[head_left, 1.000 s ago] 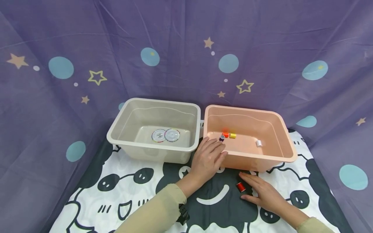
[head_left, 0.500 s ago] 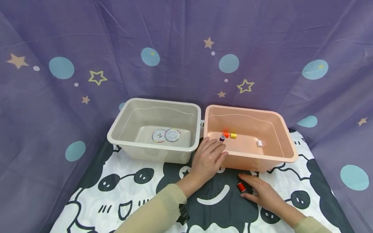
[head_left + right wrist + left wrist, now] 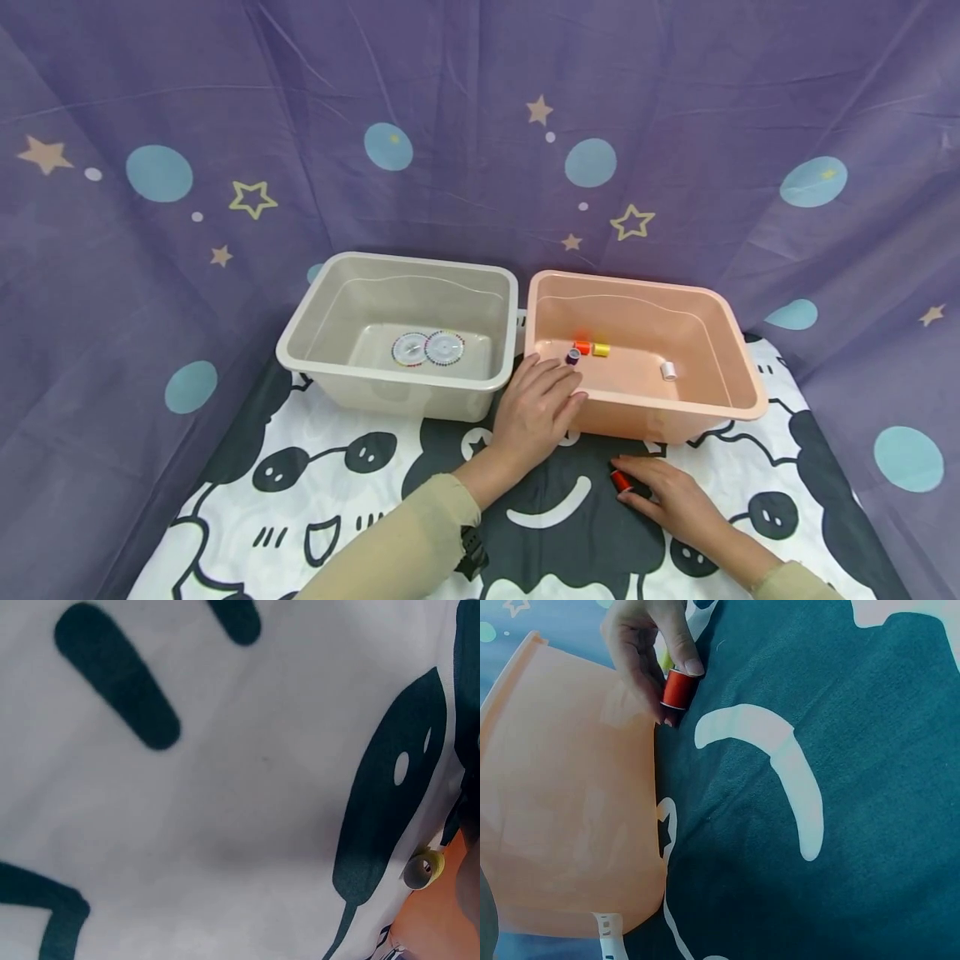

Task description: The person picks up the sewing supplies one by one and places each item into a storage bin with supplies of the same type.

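Note:
My right hand (image 3: 671, 496) pinches a red thread spool (image 3: 621, 482) between thumb and fingers, on the dark patch of cloth before the peach bin (image 3: 660, 421). The left wrist view shows the thumb at one end of this red spool (image 3: 678, 688) and fingertips at the other. My left hand (image 3: 531, 412) grips the bin's front left corner, fingers over the rim; its thumb is not clearly seen. Inside lie an orange-red spool (image 3: 582, 347), a yellow spool (image 3: 602, 350), a purple spool (image 3: 573, 357) and a white spool (image 3: 668, 371). A yellow hollow-ended spool (image 3: 424, 869) shows beside my right hand.
To the left stands a grey bin (image 3: 420, 392) holding two round discs of pins (image 3: 444, 347). Both bins rest on a black and white patterned cloth (image 3: 360, 500). A purple curtain (image 3: 465, 183) hangs behind them.
My right hand's fingers and thumb have closed in on the red spool, which lay loose between them before. My left hand stays on the peach bin's rim.

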Tool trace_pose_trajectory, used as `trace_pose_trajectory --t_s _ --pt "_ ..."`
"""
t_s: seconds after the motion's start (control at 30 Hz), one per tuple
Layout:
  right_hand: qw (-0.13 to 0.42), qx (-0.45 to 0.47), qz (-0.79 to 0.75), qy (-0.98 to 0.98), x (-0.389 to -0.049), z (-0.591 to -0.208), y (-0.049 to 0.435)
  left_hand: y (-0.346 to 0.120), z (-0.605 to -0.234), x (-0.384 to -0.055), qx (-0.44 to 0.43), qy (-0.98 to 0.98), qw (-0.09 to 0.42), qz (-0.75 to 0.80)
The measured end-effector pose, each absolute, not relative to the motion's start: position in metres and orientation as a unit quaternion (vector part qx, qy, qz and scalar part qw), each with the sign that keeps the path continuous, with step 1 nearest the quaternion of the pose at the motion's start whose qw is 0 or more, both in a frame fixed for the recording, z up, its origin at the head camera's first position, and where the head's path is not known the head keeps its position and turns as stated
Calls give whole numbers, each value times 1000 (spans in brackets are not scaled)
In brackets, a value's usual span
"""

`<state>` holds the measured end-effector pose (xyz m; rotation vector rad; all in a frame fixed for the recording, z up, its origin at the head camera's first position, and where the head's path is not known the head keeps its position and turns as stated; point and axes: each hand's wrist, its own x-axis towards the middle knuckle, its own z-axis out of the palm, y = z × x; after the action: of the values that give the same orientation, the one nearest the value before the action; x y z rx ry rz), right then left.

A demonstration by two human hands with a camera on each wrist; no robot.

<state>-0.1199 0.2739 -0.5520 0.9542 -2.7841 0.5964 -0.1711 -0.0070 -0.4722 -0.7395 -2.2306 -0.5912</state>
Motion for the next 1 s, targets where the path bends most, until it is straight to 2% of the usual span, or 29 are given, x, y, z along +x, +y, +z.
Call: trace_pose_trajectory --t_s 0.27,0.43,0.63,0.87,1.0 --pt "47 308 195 -930 -120 -548 273 -7 -472 -170 -283 -871 328 -232" --pt "29 308 193 -931 -119 -543 274 -7 -473 -170 -284 -869 331 -234" --pt "50 330 191 -923 -117 -534 273 -7 -473 -170 -285 -867 334 -234" --pt "25 317 184 -930 -116 -511 269 -7 -473 -169 -284 -867 332 -240" --pt "51 335 187 -922 -118 -497 268 -7 -473 -169 -284 -866 333 -241"
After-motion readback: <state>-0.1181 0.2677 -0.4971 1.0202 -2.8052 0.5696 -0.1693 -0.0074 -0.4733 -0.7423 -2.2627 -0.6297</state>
